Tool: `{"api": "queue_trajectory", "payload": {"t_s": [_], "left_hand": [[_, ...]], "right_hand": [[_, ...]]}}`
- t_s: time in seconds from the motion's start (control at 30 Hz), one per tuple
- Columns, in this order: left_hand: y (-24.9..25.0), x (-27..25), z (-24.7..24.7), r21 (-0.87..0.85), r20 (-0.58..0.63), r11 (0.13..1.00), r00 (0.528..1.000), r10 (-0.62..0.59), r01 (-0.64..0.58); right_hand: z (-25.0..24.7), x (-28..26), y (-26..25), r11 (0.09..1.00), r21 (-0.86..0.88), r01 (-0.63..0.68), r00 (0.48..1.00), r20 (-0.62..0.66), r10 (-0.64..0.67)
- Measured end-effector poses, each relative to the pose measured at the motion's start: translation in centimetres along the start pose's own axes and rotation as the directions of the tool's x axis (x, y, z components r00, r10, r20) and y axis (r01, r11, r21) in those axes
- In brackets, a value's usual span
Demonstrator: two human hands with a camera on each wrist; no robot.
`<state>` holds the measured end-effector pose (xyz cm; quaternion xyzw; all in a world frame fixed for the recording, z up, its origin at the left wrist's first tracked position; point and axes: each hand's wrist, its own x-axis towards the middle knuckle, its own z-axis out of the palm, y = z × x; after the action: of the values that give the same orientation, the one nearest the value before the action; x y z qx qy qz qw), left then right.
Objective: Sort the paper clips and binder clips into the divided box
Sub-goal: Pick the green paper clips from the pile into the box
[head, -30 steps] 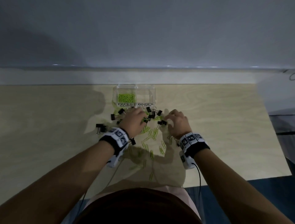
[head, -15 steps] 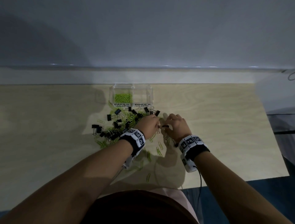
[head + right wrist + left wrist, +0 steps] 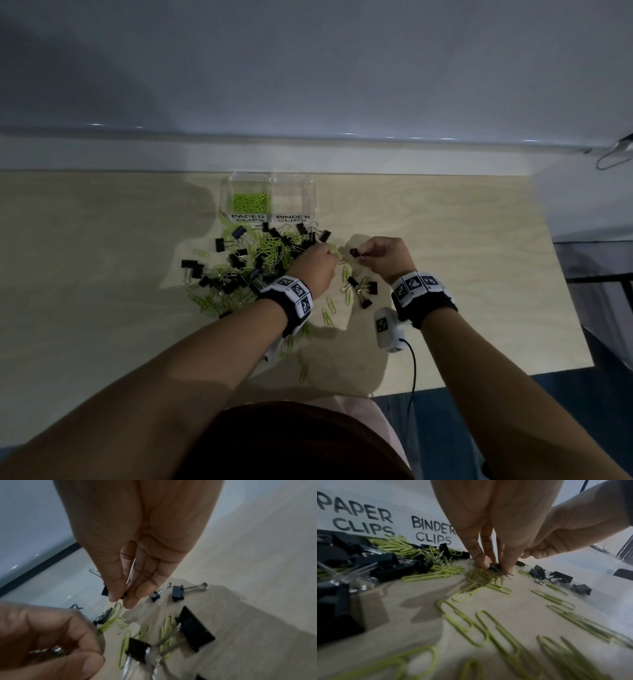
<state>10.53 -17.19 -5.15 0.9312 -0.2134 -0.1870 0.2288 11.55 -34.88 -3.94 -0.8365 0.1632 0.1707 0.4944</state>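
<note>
Wooden tabletop (image 3: 445, 274) filled the mid band of the head view, w/ the clear divided box (image 3: 268, 198) at upper centre against its far edge. Box's left compartment, labelled PAPER CLIPS (image 3: 249, 218), held a heap of green paper clips (image 3: 251, 202); right compartment, labelled BINDER CLIPS (image 3: 293, 218), looked bare inside. Just below the box a mixed pile (image 3: 253, 263) of black binder clips & green paper clips spread left of centre, w/ loose green clips (image 3: 329, 313) trailing toward lower centre. A few more binder clips (image 3: 363, 289) lay centre-frame between the two wrists.

Both forearms reached up from the lower corners, each w/ a marker-patterned wristband.

Left hand (image 3: 313, 269) sat at frame centre, right edge of the pile, fingers pointing down & curled in. In the left wrist view its fingertips (image 3: 485, 564) pinched a small black binder clip (image 3: 494, 566) over a tangle of green clips on the table. In the right wrist view it also seemed to hold the end of a green paper-clip strand (image 3: 109, 620).

Right hand (image 3: 385, 258) hovered just right of it, off the table, thumb & forefinger closed on a small black binder clip (image 3: 354, 253); the green strand ran from there toward the left hand.
</note>
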Motion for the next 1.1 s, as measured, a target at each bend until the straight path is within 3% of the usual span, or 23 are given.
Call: {"api": "queue_trajectory", "payload": {"t_s": [0.17, 0.3, 0.4, 0.5, 0.67, 0.87, 0.97, 1.1], "left_hand": [[-1.1, -1.3, -0.4, -0.215, -0.028, 0.976, 0.998, -0.048, 0.04], [-2.7, -3.6, -3.2, -0.308, -0.156, 0.95, 0.982, -0.107, 0.055], [-5.6, -5.0, -5.5, -0.268, -0.261, 0.955, 0.945, -0.198, 0.126], [-8.2, -5.7, -6.6, -0.151, -0.232, 0.967, 0.944, -0.235, 0.204], [-6.0, -3.7, -6.0, -0.028, -0.155, 0.998, 0.986, -0.061, 0.058], [-2.8, 0.9, -3.3, 0.141, -0.028, 0.99, 0.999, -0.016, 0.02], [-3.2, 1.7, -3.0, 0.173, -0.007, 0.984, 0.999, -0.048, 0.048], [-4.7, 1.3, -2.7, 0.192, -0.03, 0.978, 0.997, -0.074, 0.079]], "right_hand": [[-0.5, 0.0, 0.5, 1.0, 0.009, -0.013, 1.0, -0.014, 0.013], [-1.3, 1.0, 0.6, 0.992, -0.124, -0.019, 0.978, -0.208, -0.007], [-1.7, 1.9, 0.1, 0.908, -0.42, -0.002, 0.968, -0.229, -0.104], [-0.9, 2.4, -1.3, 0.823, -0.568, -0.002, 0.986, -0.14, -0.094], [2.8, 2.5, -4.1, 0.783, -0.561, 0.268, 0.957, 0.063, -0.282], [5.5, 3.0, -5.2, 0.697, -0.623, 0.355, 0.935, 0.225, -0.275], [4.7, 3.3, -4.4, 0.71, -0.627, 0.319, 0.948, 0.2, -0.249], [1.2, 3.1, -2.2, 0.754, -0.614, 0.232, 0.966, 0.058, -0.25]]}}
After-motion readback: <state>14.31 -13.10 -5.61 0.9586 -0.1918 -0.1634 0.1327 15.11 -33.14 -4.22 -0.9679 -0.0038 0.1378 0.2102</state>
